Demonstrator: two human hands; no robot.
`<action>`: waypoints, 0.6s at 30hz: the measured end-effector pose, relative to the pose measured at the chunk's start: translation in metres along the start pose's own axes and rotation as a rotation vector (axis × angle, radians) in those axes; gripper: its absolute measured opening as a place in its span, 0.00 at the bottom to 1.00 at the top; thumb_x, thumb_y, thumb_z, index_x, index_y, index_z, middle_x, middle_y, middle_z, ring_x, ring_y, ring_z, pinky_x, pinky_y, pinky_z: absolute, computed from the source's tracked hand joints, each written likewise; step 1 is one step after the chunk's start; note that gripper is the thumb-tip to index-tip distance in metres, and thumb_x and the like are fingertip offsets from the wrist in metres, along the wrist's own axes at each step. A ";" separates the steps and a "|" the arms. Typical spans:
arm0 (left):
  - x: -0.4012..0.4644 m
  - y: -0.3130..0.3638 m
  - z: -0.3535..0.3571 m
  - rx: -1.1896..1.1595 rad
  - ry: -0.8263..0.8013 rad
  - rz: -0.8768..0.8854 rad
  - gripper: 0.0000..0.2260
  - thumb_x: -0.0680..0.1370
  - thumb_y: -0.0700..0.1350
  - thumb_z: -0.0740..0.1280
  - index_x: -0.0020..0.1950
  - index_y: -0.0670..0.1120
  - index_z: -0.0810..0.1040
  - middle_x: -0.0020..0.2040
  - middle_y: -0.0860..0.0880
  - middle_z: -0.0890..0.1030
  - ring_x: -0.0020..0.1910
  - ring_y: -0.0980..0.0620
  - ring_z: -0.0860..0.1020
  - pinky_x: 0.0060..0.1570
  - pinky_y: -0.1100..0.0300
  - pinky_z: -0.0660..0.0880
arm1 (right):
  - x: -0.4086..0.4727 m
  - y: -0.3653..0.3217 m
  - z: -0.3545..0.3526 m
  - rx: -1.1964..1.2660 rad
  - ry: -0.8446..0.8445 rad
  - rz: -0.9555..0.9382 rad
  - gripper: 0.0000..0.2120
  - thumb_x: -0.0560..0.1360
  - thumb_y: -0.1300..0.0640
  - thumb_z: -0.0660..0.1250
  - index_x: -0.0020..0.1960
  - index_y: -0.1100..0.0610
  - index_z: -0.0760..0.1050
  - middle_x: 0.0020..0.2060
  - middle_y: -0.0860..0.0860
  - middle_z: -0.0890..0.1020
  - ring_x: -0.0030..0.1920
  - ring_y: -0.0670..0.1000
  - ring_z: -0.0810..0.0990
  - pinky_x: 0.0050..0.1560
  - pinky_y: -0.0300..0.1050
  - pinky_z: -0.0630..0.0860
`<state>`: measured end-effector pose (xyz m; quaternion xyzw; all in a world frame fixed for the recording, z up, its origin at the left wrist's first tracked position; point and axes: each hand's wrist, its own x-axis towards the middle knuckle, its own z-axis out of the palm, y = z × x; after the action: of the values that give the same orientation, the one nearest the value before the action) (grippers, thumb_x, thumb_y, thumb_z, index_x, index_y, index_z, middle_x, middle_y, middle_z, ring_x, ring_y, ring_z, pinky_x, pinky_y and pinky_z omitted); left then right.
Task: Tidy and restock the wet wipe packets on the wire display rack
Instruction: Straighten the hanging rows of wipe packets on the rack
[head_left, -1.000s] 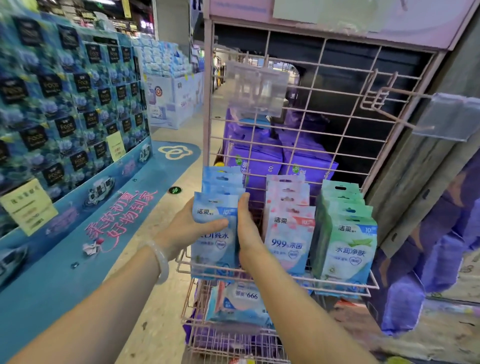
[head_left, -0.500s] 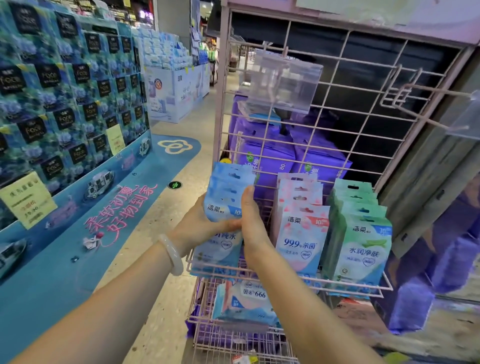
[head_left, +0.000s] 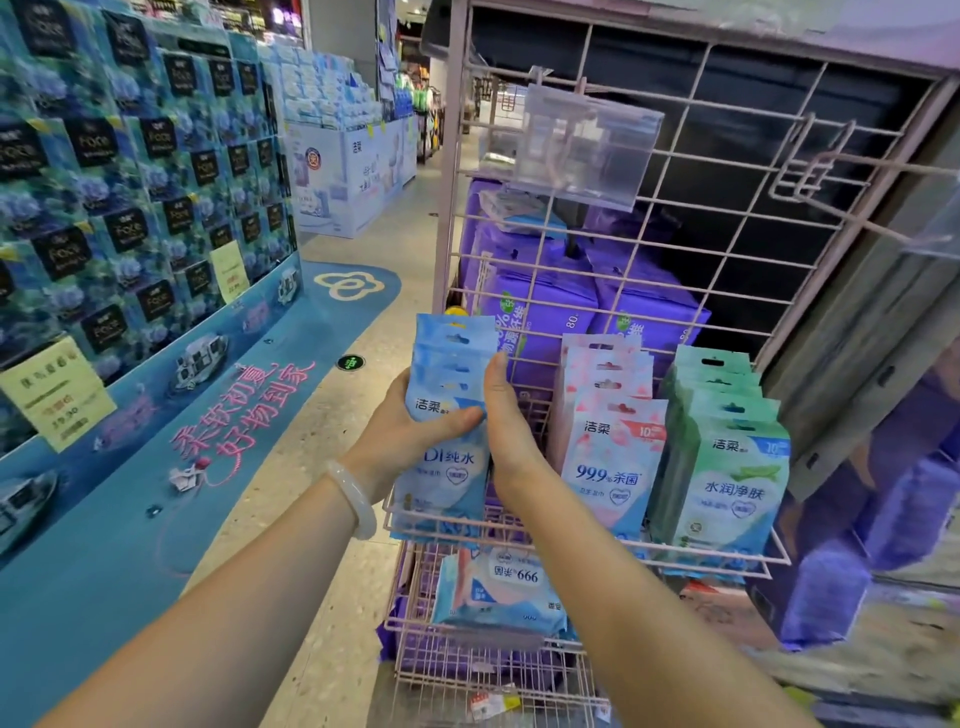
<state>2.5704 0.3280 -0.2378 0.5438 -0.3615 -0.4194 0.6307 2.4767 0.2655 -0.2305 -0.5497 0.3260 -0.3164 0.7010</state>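
A pink wire display rack (head_left: 696, 156) stands in front of me, with a basket shelf (head_left: 717, 558) at waist height. Three rows of wet wipe packets stand in it: blue (head_left: 452, 467) at the left, pink (head_left: 610, 467) in the middle, green (head_left: 727, 483) at the right. My left hand (head_left: 410, 436) grips the blue stack from the left, thumb across the front packet. My right hand (head_left: 506, 426) presses flat against the stack's right side, fingers pointing up. A larger pink-and-blue wipe pack (head_left: 504, 592) lies in the basket below.
Purple packs (head_left: 540, 306) sit behind the wire grid. A clear price-tag holder (head_left: 587, 145) hangs on a hook at the upper middle, and bare hooks (head_left: 831, 171) stick out at the upper right. A blue tissue display (head_left: 135, 197) lines the left side of the aisle.
Both hands keep their grip on the blue stack and have squared it up slightly; my left thumb now lies across the front packet. The view has shifted closer to the rack.
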 end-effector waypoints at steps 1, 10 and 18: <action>-0.002 0.000 -0.001 0.006 0.009 -0.012 0.31 0.67 0.41 0.75 0.67 0.39 0.69 0.61 0.36 0.79 0.57 0.37 0.79 0.59 0.40 0.75 | -0.001 0.000 -0.001 -0.012 0.001 0.016 0.60 0.47 0.21 0.59 0.72 0.53 0.62 0.65 0.55 0.76 0.62 0.55 0.77 0.66 0.56 0.72; -0.055 -0.004 0.018 0.075 0.561 0.438 0.18 0.71 0.51 0.69 0.58 0.52 0.70 0.57 0.53 0.75 0.59 0.54 0.74 0.66 0.54 0.69 | -0.034 -0.007 -0.014 -0.328 0.061 0.044 0.36 0.71 0.28 0.47 0.71 0.48 0.63 0.72 0.47 0.67 0.71 0.50 0.66 0.72 0.50 0.60; -0.124 -0.085 0.034 0.560 0.159 0.517 0.04 0.72 0.49 0.67 0.45 0.51 0.79 0.43 0.60 0.79 0.46 0.65 0.77 0.50 0.70 0.72 | -0.125 0.011 -0.105 -0.224 -0.120 -0.073 0.10 0.71 0.47 0.66 0.44 0.50 0.83 0.43 0.48 0.87 0.49 0.48 0.84 0.54 0.41 0.79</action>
<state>2.4799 0.4245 -0.3166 0.6165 -0.5371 -0.0882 0.5689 2.3197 0.3086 -0.2469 -0.6541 0.2965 -0.2699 0.6414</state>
